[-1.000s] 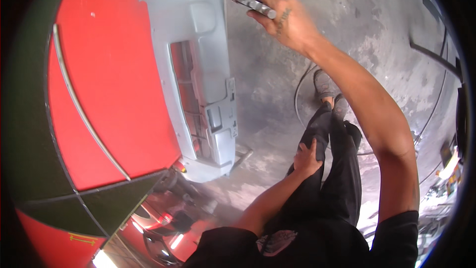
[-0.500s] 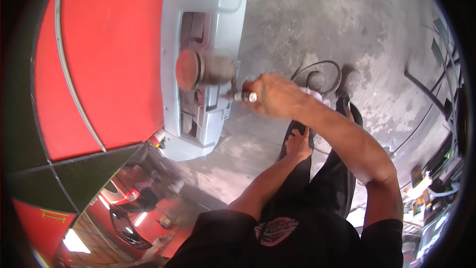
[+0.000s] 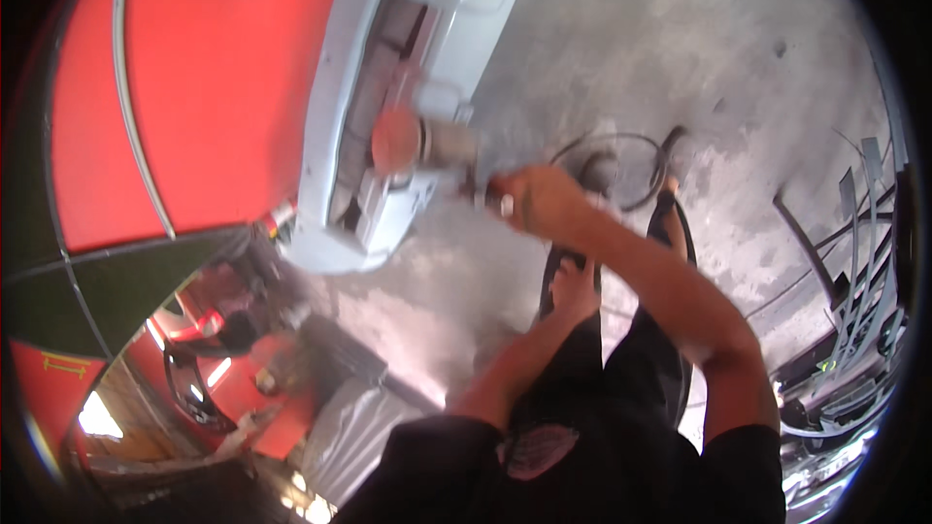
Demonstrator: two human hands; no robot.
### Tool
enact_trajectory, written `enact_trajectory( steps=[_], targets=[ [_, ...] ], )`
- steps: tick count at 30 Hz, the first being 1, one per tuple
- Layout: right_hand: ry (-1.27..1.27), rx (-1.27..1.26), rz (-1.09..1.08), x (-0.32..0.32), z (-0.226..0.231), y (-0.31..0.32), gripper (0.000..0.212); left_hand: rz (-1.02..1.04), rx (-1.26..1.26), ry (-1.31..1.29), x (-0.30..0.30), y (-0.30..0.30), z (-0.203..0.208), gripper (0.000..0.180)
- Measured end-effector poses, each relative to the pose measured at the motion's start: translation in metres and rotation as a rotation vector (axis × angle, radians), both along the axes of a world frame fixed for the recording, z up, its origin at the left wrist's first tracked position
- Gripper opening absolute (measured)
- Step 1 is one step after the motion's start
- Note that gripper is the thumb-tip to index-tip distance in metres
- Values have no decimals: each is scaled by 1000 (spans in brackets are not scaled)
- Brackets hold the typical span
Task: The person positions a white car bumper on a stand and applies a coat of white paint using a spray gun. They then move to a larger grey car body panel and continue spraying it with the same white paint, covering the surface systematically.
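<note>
My right hand [image 3: 544,202] is closed round the handle of a spray gun [image 3: 449,147], whose round reddish-brown cup points left. Behind the gun stands a pale grey-blue car bumper [image 3: 325,160] with a long dark opening; the gun overlaps its lower part from my view, and I cannot tell the gap between them. Motion blurs the gun, and my fingers hide its trigger. Resting on my left leg near the knee is my left hand [image 3: 575,288], its fingers apart and nothing held.
A red panel [image 3: 214,68] with a pale strip covers the left side. A thin dark hose [image 3: 636,204] loops over the grey concrete floor [image 3: 621,39] by my feet. Long trim strips [image 3: 859,262] lie in a heap at the right. Grey sheeting [image 3: 354,437] lies at the lower left.
My view has turned, so the bumper now leans to the right at its top. The spray gun appears slightly further right. My left hand stays on my leg.
</note>
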State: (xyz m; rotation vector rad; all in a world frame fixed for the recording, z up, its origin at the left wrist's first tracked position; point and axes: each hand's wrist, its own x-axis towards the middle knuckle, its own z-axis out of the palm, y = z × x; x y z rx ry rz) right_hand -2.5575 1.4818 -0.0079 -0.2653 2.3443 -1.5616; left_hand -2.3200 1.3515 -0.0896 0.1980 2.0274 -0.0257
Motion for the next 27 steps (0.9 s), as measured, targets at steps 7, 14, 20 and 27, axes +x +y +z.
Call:
enact_trajectory(
  steps=[7, 14, 20, 27],
  targets=[
    [-91, 86, -67, -54, -2, 123, 26, 15, -193, -128, -18, 50, 17, 95],
    [58, 215, -512, -183, 10, 271, 31, 72, -181, -132, -25, 76, 18, 102],
    [83, 260, -520, -193, 45, 281, 31, 167, -55, -157, -60, 113, 45, 107],
    [93, 167, 27, -162, 51, 247, 33, 38, 41, -327, -77, 148, 82, 111]
  ],
)
